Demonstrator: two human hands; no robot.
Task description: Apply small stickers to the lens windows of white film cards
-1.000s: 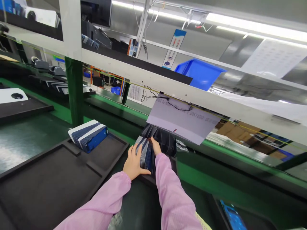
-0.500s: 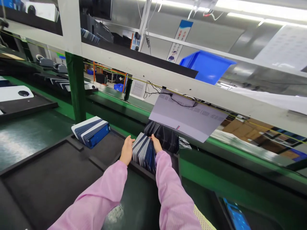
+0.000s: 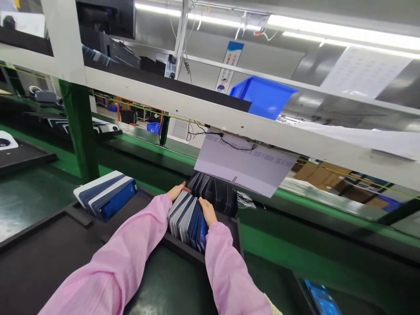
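A row of thin blue and grey flat panels (image 3: pixel 187 218) stands on edge in a black tray (image 3: pixel 226 227). My left hand (image 3: pixel 175 191) rests at the far left end of that row, fingers bent over its top corner. My right hand (image 3: pixel 207 211) lies on the row's right side, fingers curled over the panel edges. Behind the row stands a batch of dark panels (image 3: pixel 215 192). Both arms wear pink sleeves.
A second stack of blue and white panels (image 3: pixel 105 194) leans on a black foam tray (image 3: pixel 49 253) at the left. A white sheet (image 3: pixel 243 164) hangs from the white rail (image 3: pixel 210 118) above the hands. A blue bin (image 3: pixel 262 96) sits on the shelf. A blue device (image 3: pixel 323 299) lies at the lower right.
My left hand has moved from the near side of the panel row up to its far left corner. My right hand has shifted slightly down onto the row's right side. The view panned right.
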